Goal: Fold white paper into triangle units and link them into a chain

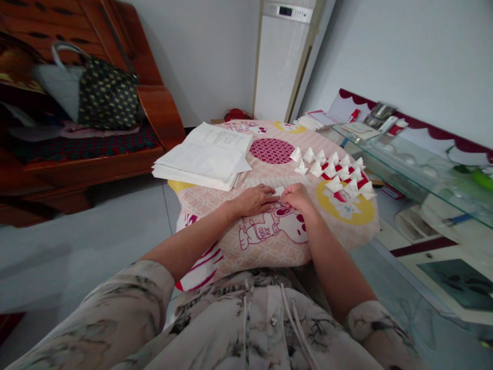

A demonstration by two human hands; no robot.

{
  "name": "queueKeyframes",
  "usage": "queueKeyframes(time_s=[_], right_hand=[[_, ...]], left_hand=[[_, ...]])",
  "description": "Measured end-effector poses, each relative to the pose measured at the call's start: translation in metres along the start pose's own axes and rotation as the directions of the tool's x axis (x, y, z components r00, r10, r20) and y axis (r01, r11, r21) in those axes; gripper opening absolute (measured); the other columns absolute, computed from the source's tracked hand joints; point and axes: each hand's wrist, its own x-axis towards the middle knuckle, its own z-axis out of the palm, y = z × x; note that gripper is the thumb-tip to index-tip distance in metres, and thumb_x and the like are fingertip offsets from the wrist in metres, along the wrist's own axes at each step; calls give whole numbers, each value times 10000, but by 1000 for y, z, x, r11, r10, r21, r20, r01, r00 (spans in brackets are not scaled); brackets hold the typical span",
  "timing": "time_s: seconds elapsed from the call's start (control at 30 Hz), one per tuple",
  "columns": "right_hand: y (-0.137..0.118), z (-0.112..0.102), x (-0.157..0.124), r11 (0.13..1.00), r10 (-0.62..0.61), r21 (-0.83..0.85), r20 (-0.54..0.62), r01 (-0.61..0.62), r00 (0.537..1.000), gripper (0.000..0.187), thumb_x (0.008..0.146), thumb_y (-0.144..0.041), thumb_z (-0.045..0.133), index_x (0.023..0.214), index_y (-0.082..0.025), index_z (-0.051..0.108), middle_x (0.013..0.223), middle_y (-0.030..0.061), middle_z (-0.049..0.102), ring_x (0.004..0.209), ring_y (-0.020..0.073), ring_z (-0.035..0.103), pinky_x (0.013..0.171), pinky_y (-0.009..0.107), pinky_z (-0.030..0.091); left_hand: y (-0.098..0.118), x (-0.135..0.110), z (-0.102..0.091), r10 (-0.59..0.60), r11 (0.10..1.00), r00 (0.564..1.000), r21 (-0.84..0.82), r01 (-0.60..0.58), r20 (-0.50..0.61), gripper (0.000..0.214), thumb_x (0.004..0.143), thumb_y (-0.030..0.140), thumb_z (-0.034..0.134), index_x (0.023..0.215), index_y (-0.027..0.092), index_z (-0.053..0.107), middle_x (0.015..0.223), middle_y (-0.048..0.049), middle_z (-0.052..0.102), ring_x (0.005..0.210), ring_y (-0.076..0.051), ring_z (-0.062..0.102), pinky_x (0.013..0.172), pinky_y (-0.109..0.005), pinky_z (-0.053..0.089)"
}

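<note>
A small piece of white paper [279,191] lies on the table between my two hands, partly hidden by them. My left hand [255,199] rests with its fingers stretched out over the paper's left side. My right hand [296,197] is closed, with its fingertips pinching the paper's right side. Just beyond the hands runs a row of pale paper pieces [265,181], hard to make out. Several pointed folded paper pieces [334,169] stand in rows to the right, some over a red patch. At the left of the table is a stack of printed paper sheets [208,154].
A patterned cloth [262,241] covers the round table. Close on the right is a glass-topped stand [416,169] with a metal cup [380,114] and papers on it. A wooden bench [96,156] with a dotted bag [108,92] stands at left. Behind is a white upright unit [280,67].
</note>
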Motion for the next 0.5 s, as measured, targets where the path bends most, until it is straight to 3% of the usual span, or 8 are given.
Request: queueKeyframes(time_s=[0.13,0.27,0.5], right_hand=[[-10,1,2,996,52,-77,0,-52,999,123,680,-61,680,603,-140,627,436,-14,547,388,98,510,430,199,363],[-12,-4,-4,990,133,-53,58,-130,989,188,699,-42,666,571,-151,581,405,-14,533,367,108,511,387,192,338],[18,-24,-16,990,142,15,18,-142,990,164,676,-41,655,584,-151,576,403,-21,553,340,102,513,329,165,289]], left_hand=[[0,0,-1,8,1000,1000,-13,-8,-8,438,1021,408,427,1353,224,645,1316,-146,627,1166,-269,590,1011,-390,455],[0,0,-2,11,1000,1000,-18,-11,0,433,1023,400,430,1336,200,652,1334,-148,626,1191,-268,585,1033,-386,443],[-2,0,1,17,999,999,-41,-18,-31,435,1024,409,435,1330,194,658,1340,-159,623,1198,-274,578,1039,-397,440]])
